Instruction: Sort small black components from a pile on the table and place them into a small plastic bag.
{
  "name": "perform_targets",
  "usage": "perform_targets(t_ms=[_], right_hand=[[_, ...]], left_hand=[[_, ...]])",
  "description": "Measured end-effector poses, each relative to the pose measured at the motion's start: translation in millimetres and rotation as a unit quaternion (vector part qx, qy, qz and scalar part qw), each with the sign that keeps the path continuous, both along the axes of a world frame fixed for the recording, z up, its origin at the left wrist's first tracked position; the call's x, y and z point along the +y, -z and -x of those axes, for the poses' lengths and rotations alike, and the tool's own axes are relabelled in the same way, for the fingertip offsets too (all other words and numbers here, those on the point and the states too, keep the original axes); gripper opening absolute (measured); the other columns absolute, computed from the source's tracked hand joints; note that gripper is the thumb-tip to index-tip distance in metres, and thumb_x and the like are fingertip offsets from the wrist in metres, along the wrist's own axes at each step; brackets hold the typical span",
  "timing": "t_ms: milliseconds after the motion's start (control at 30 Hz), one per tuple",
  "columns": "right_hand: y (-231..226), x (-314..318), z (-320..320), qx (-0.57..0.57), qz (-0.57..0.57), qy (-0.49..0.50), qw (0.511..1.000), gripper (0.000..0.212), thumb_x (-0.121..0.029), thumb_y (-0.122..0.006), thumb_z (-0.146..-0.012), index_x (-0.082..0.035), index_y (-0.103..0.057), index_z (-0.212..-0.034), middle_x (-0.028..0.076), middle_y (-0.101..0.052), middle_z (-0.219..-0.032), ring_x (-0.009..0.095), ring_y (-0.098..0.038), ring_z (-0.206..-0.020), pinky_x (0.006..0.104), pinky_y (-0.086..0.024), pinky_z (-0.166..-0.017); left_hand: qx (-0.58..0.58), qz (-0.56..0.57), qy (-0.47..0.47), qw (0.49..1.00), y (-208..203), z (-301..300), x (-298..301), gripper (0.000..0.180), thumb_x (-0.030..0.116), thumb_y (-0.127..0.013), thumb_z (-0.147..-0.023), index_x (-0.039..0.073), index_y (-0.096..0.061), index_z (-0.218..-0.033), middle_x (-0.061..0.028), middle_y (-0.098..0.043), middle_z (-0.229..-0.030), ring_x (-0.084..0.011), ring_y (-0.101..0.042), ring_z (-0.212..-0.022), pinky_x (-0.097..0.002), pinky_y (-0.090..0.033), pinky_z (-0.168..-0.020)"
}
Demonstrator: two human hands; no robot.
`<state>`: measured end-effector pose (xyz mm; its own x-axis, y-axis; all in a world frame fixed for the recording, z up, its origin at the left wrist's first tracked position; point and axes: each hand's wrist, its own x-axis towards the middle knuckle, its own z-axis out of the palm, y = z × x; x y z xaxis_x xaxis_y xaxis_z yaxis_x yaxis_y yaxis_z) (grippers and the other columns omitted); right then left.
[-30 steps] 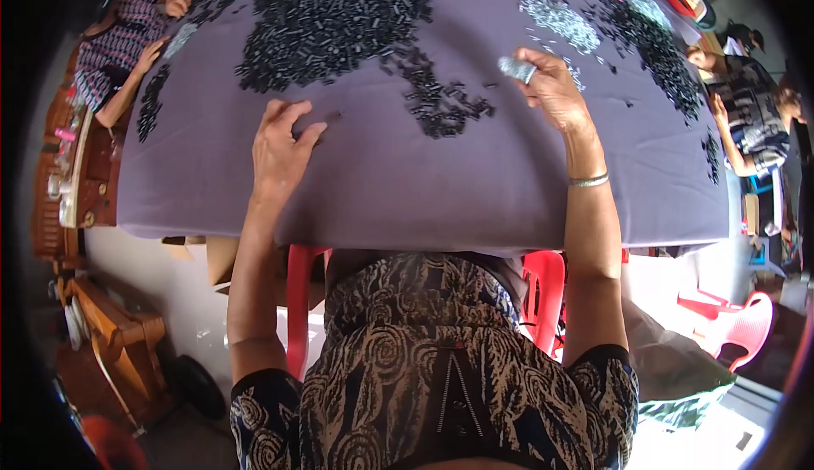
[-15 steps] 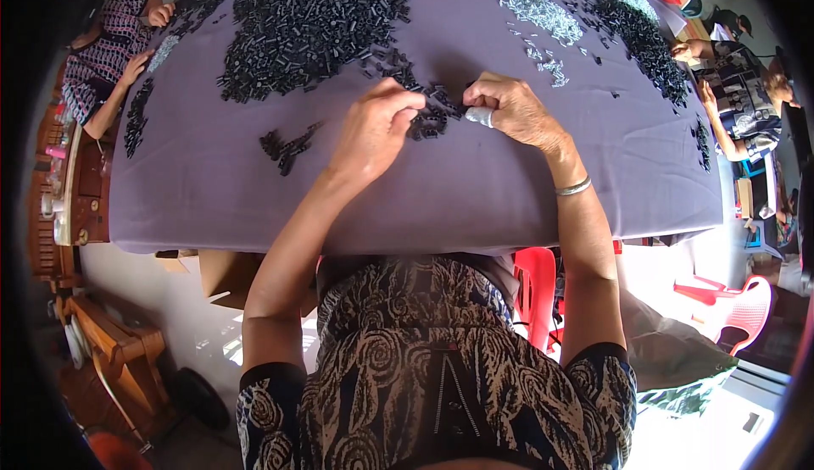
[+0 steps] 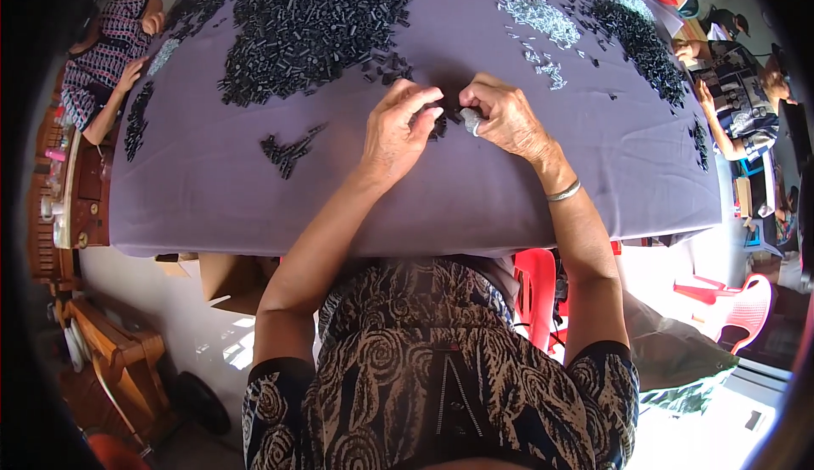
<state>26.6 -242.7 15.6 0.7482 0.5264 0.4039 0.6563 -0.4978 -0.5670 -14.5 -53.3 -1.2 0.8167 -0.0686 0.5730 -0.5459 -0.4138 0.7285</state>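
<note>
Over the purple cloth, my left hand (image 3: 398, 128) hovers with its thumb and forefinger curved and a gap between their tips. I see nothing held there, and its other fingers are partly hidden. Facing it, my right hand (image 3: 509, 121) is closed, its fingertips pressed together; what they grip is too small and dark to make out. A pale grey wrap (image 3: 471, 122) covers a digit of that hand. Between and behind the hands lie small black parts (image 3: 437, 128), partly covered by my fingers. A separate little cluster of black pieces (image 3: 288, 152) rests to the left.
A large heap of black parts (image 3: 318, 29) spreads behind my left hand. Silvery small pieces (image 3: 543, 19) lie at the back right. Another black pile (image 3: 640, 50) sits before a person (image 3: 738, 88) at right. A second person (image 3: 110, 59) sits at left. The tablecloth's near edge (image 3: 407, 252) crosses before me.
My left hand has shifted right, closer to my right hand, and its thumb and forefinger have parted. My right hand has moved slightly left. Fewer black parts show between the hands.
</note>
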Motion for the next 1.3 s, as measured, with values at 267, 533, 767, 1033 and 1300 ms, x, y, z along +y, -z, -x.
perform_targets(t_ms=[267, 533, 767, 1033, 1300], right_hand=[[-7.3, 10.6, 14.7, -0.074, -0.063, -0.010, 0.995, 0.021, 0.001, -0.068, -0.069, -0.002, -0.058, -0.087, 0.003, -0.055, -0.079, 0.013, -0.053, -0.056, 0.0262, -0.044, -0.051], [-13.1, 13.8, 21.8, -0.145, -0.023, -0.021, 0.989, 0.025, 0.000, -0.066, -0.066, -0.005, -0.058, -0.090, 0.006, -0.058, -0.085, 0.024, -0.060, -0.068, 0.0309, -0.054, -0.059], [-17.8, 12.7, 24.8, -0.149, -0.041, -0.010, 0.988, 0.033, 0.002, -0.064, -0.063, -0.005, -0.057, -0.095, 0.005, -0.057, -0.086, 0.023, -0.060, -0.067, 0.0298, -0.053, -0.058], [-8.4, 5.6, 14.9, -0.099, -0.094, 0.002, 0.991, 0.032, 0.003, -0.062, -0.063, -0.004, -0.056, -0.093, 0.006, -0.056, -0.082, 0.020, -0.058, -0.063, 0.0286, -0.050, -0.057], [-9.6, 11.6, 18.6, -0.018, -0.135, -0.014, 0.991, 0.023, -0.002, -0.062, -0.070, -0.002, -0.055, -0.092, 0.008, -0.056, -0.077, 0.020, -0.057, -0.066, 0.0284, -0.049, -0.060]], left_hand=[[-0.040, -0.009, 0.043, 0.998, -1.3, 1.1, -2.1, 0.027, 0.001, -0.068, -0.075, 0.002, -0.060, -0.101, -0.0080, -0.060, -0.088, -0.0171, -0.058, -0.075, -0.0264, -0.047, -0.062], [0.063, 0.046, 0.088, 0.993, -2.3, 3.5, 1.8, 0.017, 0.004, -0.066, -0.080, 0.000, -0.062, -0.095, -0.0039, -0.057, -0.079, -0.0090, -0.055, -0.068, -0.0217, -0.045, -0.059], [0.171, 0.253, 0.157, 0.939, 1.4, 1.4, 1.2, 0.013, 0.001, -0.062, -0.084, -0.001, -0.063, -0.097, -0.0049, -0.061, -0.083, -0.0089, -0.055, -0.067, -0.0213, -0.046, -0.061], [0.237, 0.373, 0.209, 0.873, -2.3, 0.0, 8.6, 0.018, 0.009, -0.058, -0.088, 0.000, -0.061, -0.103, -0.0086, -0.063, -0.087, -0.0141, -0.056, -0.069, -0.0263, -0.046, -0.063], [0.243, 0.348, 0.213, 0.880, -0.5, 0.7, 8.5, 0.020, 0.009, -0.060, -0.087, -0.001, -0.061, -0.104, -0.0087, -0.063, -0.086, -0.0137, -0.058, -0.071, -0.0259, -0.047, -0.064]])
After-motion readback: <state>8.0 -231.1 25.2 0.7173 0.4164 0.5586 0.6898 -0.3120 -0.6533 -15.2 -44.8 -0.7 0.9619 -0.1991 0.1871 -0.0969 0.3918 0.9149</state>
